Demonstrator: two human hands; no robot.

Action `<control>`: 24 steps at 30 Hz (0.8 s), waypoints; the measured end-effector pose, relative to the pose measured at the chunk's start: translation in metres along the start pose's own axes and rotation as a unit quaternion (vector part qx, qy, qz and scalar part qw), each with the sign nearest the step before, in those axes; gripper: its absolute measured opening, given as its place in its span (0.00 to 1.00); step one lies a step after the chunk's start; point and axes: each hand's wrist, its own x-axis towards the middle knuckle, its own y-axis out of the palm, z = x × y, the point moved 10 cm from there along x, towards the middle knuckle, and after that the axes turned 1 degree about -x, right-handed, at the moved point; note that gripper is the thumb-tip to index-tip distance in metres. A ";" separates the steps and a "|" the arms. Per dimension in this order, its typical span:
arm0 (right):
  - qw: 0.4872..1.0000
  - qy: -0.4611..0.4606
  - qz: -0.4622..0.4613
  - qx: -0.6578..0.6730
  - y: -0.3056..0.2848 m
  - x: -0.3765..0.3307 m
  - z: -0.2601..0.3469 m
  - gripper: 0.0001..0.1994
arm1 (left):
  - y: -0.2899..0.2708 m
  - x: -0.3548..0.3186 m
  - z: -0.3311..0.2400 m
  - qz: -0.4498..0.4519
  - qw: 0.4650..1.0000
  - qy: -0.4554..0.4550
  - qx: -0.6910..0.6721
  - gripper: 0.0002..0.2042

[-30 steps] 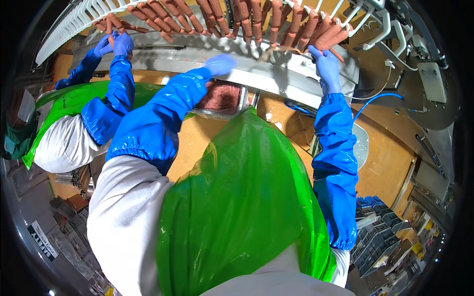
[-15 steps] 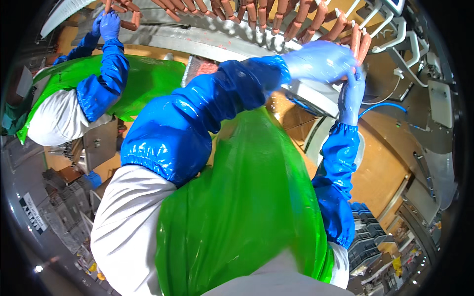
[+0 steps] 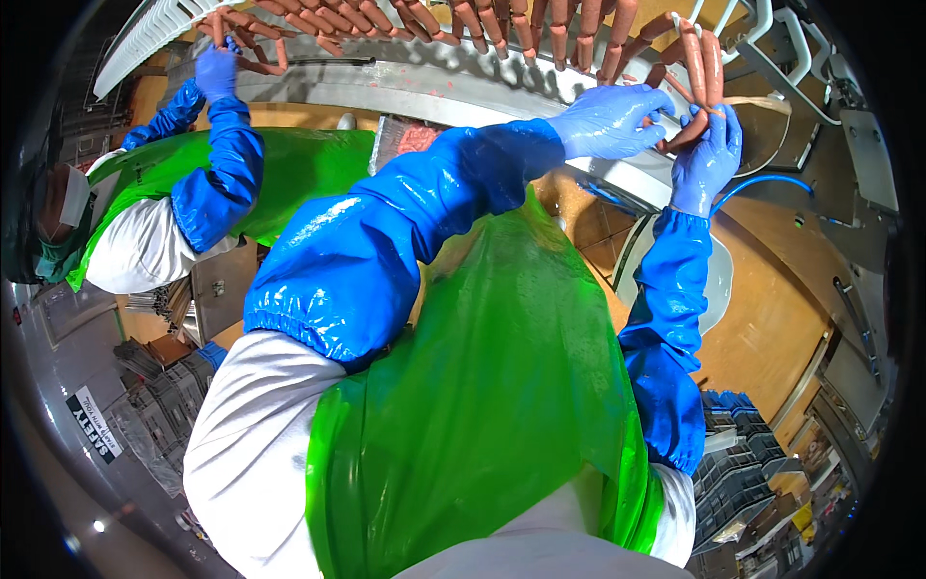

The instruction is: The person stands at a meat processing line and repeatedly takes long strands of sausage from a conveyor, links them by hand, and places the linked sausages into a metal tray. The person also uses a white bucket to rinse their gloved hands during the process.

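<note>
the left hand in a pale blue glove and the right hand both reach up to the reddish-brown linked sausages hanging at upper right; their fingers curl around the lower links; a co-worker's blue-gloved hand touches the sausage row at far left.

The left hand and right hand wear pale blue gloves. The sausages are reddish brown. The sleeve covers are glossy bright blue, the apron translucent green, the coat white, and the floor orange-tan.
</note>
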 end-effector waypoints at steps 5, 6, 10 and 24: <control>0.980 0.036 0.197 -0.010 0.038 -0.020 -0.012 0.04 | -0.025 0.001 -0.014 -0.070 0.991 -0.002 -0.116 0.16; 0.971 0.005 0.229 -0.062 0.041 -0.023 -0.008 0.05 | -0.022 0.000 -0.003 -0.078 0.980 -0.016 -0.184 0.14; 0.954 -0.028 0.272 -0.119 0.053 -0.038 0.011 0.08 | -0.030 -0.006 -0.004 -0.125 0.980 -0.013 -0.155 0.13; 0.809 -0.140 0.120 -0.558 -0.123 0.088 -0.213 0.16 | 0.023 -0.219 0.263 0.030 0.930 -0.364 0.025 0.13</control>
